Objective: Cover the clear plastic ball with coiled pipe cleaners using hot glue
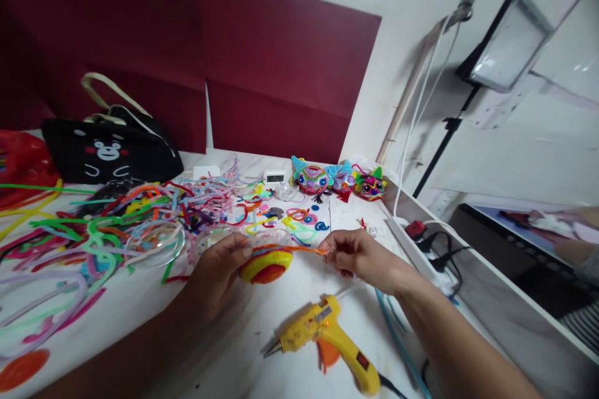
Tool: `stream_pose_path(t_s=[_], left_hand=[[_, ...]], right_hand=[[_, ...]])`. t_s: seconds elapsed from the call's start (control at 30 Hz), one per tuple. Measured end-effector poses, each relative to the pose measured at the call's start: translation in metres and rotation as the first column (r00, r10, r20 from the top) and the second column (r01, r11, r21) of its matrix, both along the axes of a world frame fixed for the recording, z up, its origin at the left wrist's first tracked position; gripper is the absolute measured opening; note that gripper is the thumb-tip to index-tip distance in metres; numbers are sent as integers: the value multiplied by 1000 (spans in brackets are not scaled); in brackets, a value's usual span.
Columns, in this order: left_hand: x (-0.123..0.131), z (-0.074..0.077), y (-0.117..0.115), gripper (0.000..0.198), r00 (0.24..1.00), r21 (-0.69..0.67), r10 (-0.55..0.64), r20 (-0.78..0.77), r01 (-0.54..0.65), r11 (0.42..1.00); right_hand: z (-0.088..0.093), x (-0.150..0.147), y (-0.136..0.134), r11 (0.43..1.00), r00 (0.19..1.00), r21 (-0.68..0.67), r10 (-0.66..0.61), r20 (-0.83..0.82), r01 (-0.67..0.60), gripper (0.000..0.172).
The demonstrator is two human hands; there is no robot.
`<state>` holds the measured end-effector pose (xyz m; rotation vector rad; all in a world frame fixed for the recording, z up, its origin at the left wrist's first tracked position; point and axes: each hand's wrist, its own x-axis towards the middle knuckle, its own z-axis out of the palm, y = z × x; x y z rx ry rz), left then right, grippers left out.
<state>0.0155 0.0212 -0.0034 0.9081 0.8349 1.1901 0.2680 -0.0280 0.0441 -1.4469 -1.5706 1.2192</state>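
My left hand (229,259) is closed on a round ball (267,267), clear on top with yellow, orange and red bands below. Along the ball's middle runs an orange pipe cleaner (299,250), stretched out to the right. Its free end is pinched between the fingers of my right hand (355,255). A yellow hot glue gun (322,330) lies on the table just below both hands, its nozzle pointing left. Coiled pipe-cleaner pieces (304,218) lie beyond the ball.
Loose pipe cleaners (116,218) heap on the left before a black bag (112,149). Decorated animal-face balls (312,179) and a small digital clock (274,177) stand at the back. A power strip (418,249) runs along the right edge; a lamp (510,43) stands beyond it.
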Motion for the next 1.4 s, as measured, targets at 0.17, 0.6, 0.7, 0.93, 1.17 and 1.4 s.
stream_pose_path(t_s=[0.17, 0.6, 0.7, 0.93, 1.17, 1.4], left_hand=[[-1, -4, 2, 33, 1000, 13, -8, -20, 8, 1000], [2, 8, -2, 40, 998, 16, 56, -15, -56, 998], [2, 8, -2, 41, 998, 22, 61, -8, -61, 998], [2, 10, -4, 41, 999, 30, 49, -25, -48, 998], [1, 12, -4, 37, 998, 58, 58, -31, -56, 997], [2, 15, -5, 31, 1000, 104, 23, -21, -21, 994]], right_hand=[[-7, -2, 3, 998, 997, 57, -12, 73, 8, 16], [-5, -2, 6, 998, 988, 26, -53, 146, 50, 18], [-1, -3, 3, 999, 993, 13, -40, 111, 38, 21], [-6, -1, 3, 995, 992, 94, 9, 124, -20, 16], [-23, 0, 6, 972, 974, 229, -4, 226, -50, 8], [-20, -8, 3, 938, 927, 347, -137, 350, 8, 4]])
